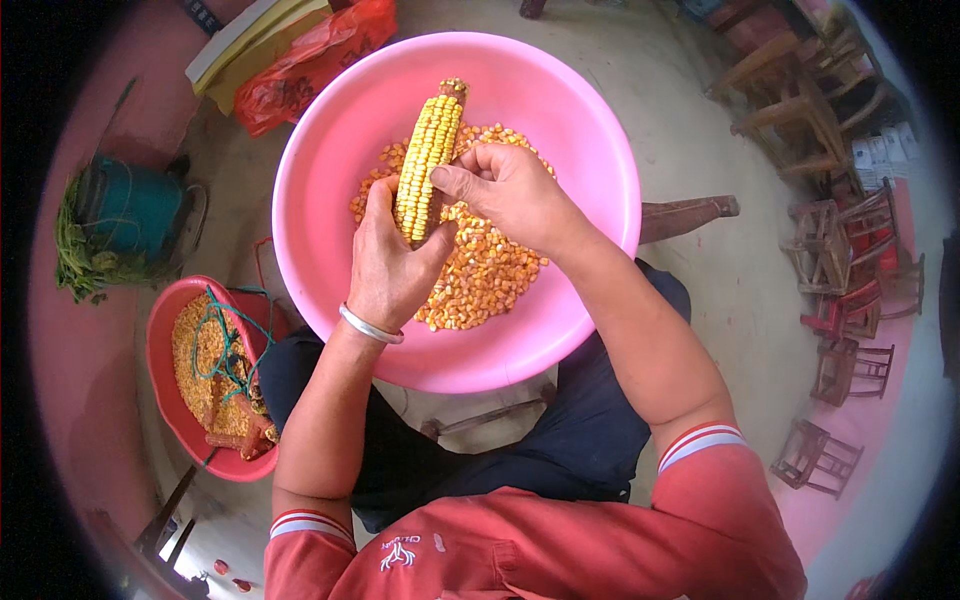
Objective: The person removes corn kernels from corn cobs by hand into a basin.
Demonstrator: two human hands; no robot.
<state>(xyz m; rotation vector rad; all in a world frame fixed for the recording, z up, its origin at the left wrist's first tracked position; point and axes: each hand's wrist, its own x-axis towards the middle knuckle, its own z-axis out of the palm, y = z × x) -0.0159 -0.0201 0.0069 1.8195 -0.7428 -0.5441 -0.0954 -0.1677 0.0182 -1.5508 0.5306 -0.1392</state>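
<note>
An ear of dried yellow corn (pixel 428 160) is held at a tilt above a wide pink basin (pixel 320 230), its darker bare tip pointing away from me. My left hand (pixel 393 245), with a silver bangle at the wrist, grips the lower end between thumb and fingers. Against the right side of the ear presses my right hand (pixel 510 190), its thumb on the kernels and its fingers curled; a strip along that side looks brown and bare of kernels. Loose orange-yellow kernels (pixel 485 275) lie heaped in the basin below both hands.
To the left stands a red bucket (pixel 160 350) with kernels, cobs and green string (pixel 225 365). Farther back are a teal container (pixel 133 208) with green stalks and a red plastic bag (pixel 300 75). Small wooden stools (pixel 850 370) line the right wall. A wooden bench end (pixel 690 215) juts beyond the basin.
</note>
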